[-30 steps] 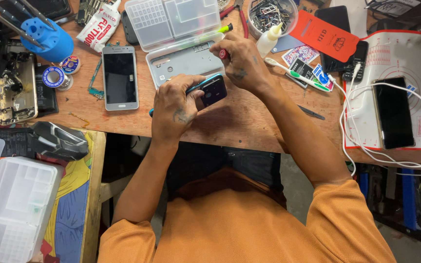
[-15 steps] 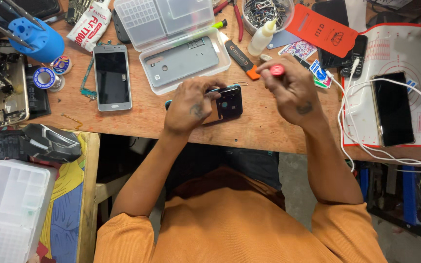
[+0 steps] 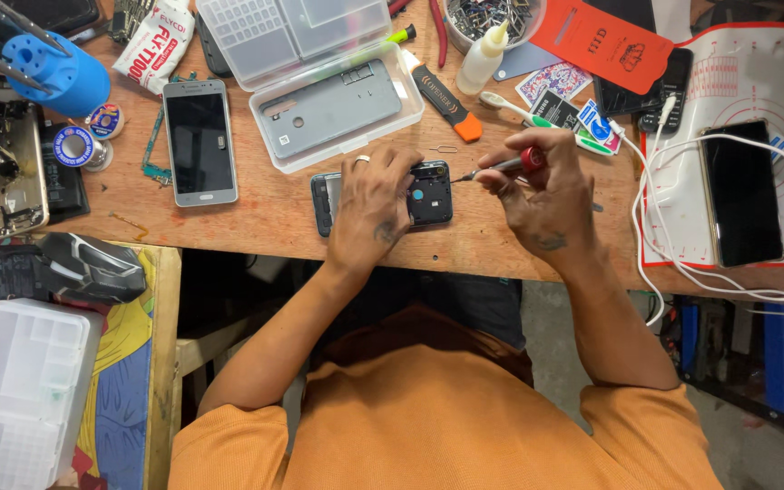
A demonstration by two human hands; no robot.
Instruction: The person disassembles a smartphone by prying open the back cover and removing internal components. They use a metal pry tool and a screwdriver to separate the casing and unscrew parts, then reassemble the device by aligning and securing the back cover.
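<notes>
Opened phone [image 3: 428, 192] is laid flat on the worn wooden bench [image 3: 265, 222], near its front edge, back cover off, dark inner plate and round camera area exposed. It is pinned by the left hand [image 3: 369, 204]: palm down over the phone's left half, fingers spread and pressed on it, a ring on one finger.

Screwdriver [image 3: 505, 165], slim metal shaft with a red cap, is pinched in the right hand [image 3: 546, 195], fingers curled tight round it. Shaft is held nearly level, tip at the phone's right edge; actual contact cannot be told.

Just behind the phone: clear plastic box [image 3: 333, 113], lid hinged open, grey back cover [image 3: 328, 109] lying inside. A second phone [image 3: 200, 141], silver frame, dark glossy screen, is placed to the left, well apart. Orange-and-black knife [image 3: 446, 102] and small white bottle [image 3: 485, 56] are set behind the right hand. To the right, a black phone [image 3: 741, 191] is laid on a white mat [image 3: 773, 82] with white cables [image 3: 655, 227] looped across it.
</notes>
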